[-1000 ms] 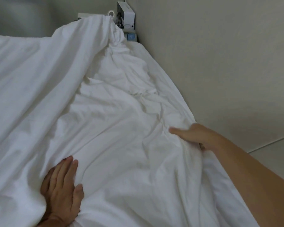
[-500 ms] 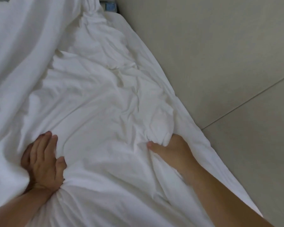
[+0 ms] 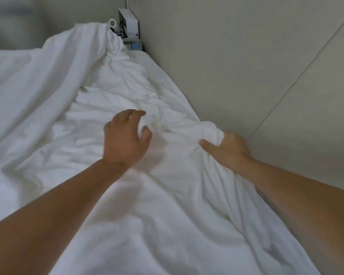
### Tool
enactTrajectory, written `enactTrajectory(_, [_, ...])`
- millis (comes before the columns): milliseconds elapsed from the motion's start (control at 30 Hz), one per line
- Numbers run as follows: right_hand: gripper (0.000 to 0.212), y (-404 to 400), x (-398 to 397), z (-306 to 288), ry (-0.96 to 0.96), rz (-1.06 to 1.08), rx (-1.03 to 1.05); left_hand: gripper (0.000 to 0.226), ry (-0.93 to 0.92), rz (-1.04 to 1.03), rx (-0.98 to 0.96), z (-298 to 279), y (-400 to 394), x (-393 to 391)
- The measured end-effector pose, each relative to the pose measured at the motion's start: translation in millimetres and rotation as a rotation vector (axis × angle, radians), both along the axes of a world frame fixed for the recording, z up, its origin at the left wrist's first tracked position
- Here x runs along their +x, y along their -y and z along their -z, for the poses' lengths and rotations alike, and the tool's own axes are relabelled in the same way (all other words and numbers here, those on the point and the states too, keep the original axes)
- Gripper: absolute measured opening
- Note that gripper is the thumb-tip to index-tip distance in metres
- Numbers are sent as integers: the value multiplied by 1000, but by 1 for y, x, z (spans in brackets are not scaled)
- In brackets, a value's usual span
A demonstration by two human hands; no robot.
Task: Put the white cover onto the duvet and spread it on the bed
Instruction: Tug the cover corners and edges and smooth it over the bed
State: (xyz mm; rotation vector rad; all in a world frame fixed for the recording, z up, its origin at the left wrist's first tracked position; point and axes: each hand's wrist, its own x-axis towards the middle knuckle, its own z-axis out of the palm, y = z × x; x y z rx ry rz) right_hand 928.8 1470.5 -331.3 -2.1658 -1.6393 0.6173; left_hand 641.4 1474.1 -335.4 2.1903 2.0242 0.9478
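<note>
The white cover (image 3: pixel 54 108) lies rumpled over the whole bed, with the duvet not separately visible under it. A raised fold of it runs along the left and bunches at the far corner. My right hand (image 3: pixel 228 150) grips a wad of the cover near the wall, thumb on top of the cloth. My left hand (image 3: pixel 125 138) hovers over the middle of the cover, fingers apart and curled, holding nothing. Both bare forearms reach in from the bottom.
A beige wall (image 3: pixel 246 66) runs along the bed's right side, with a panel seam. At the far corner sit a white box (image 3: pixel 128 23), a small roll (image 3: pixel 113 22) and a small bluish item (image 3: pixel 136 45).
My left hand let go of the cover at the lower left and moved right and forward to the middle. My right hand now holds a bunched wad near the wall. The view tilted up.
</note>
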Motion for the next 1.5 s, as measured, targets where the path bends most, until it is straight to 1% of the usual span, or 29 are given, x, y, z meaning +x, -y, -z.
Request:
enactTrajectory(33, [86,-4,0,15,53,-8,-21,62,-16,118,-107,3,-6,29])
enactTrajectory(67, [84,-5,-3,35,90,-12,-50,68,-103,180,-262,16,-7,55])
enactTrajectory(100, [78,-5,-8,54,116,-19,-66,72,-250,185,-387,39,-6,73])
enactTrajectory(133, [73,-4,-13,72,131,-17,-73,73,-364,175,-408,66,-2,82])
enactTrajectory(167, [69,-2,-16,86,136,-7,-68,75,-432,160,-368,88,3,85])
enactTrajectory(200, [68,-2,-17,96,147,4,-49,76,-452,138,-310,104,7,85])
enactTrajectory(267, [69,-5,-15,109,167,15,-14,77,-440,120,-227,121,-1,83])
enactTrajectory(333, [70,-9,-13,111,166,0,-16,78,-445,116,-198,125,-11,83])
enactTrajectory(433, [76,-8,-18,88,99,12,-120,79,-434,102,-215,128,-12,81])
enactTrajectory(467, [79,2,-18,76,104,9,-143,80,-436,100,-218,130,-11,82])
enactTrajectory(500, [82,19,-16,66,152,-17,-136,81,-439,97,-219,132,-11,82])
enactTrajectory(567, [89,82,-16,54,326,-117,-33,82,-442,92,-201,133,-11,81])
enactTrajectory(633, [88,160,-16,59,423,-166,100,82,-445,91,-191,134,-12,80])
enactTrajectory(667, [87,189,-11,70,446,-171,162,82,-446,91,-189,135,-11,79])
enactTrajectory(700, [85,208,-1,82,462,-184,176,81,-450,86,-185,136,-11,79])
enactTrajectory(800, [79,210,26,109,401,-247,83,80,-449,80,-196,132,-11,82])
enactTrajectory(867, [78,205,30,114,380,-266,78,79,-463,82,-209,127,-8,83])
enactTrajectory(967, [78,207,27,124,386,-264,63,77,-547,77,-266,118,1,86])
enactTrajectory(1000, [79,207,27,127,377,-254,58,74,-540,91,-272,111,5,92])
enactTrajectory(1067, [79,205,28,131,372,-231,54,65,-439,128,-266,93,29,107])
enactTrajectory(1133, [77,203,26,133,403,-227,51,55,-346,143,-196,83,81,108])
enactTrajectory(1167, [77,203,25,133,414,-225,43,54,-322,123,-207,84,120,101])
enactTrajectory(1233, [77,203,27,136,477,-233,9,61,-286,29,-274,90,202,76])
enactTrajectory(1300, [79,202,22,129,567,-273,-32,65,-279,-118,-384,96,262,49])
enactTrajectory(1367, [79,205,9,103,634,-258,-146,67,-307,-164,-510,94,295,34])
enactTrajectory(1400, [79,209,-3,86,688,-229,-250,69,-344,-124,-589,86,305,29])
enactTrajectory(1433, [81,216,-17,66,793,-211,-324,73,-384,-61,-679,73,313,23])
enactTrajectory(1467, [85,227,-34,46,863,-223,-366,75,-412,12,-767,55,322,17])
enactTrajectory(1500, [87,243,-54,21,877,-296,-394,72,-413,54,-851,34,332,11])
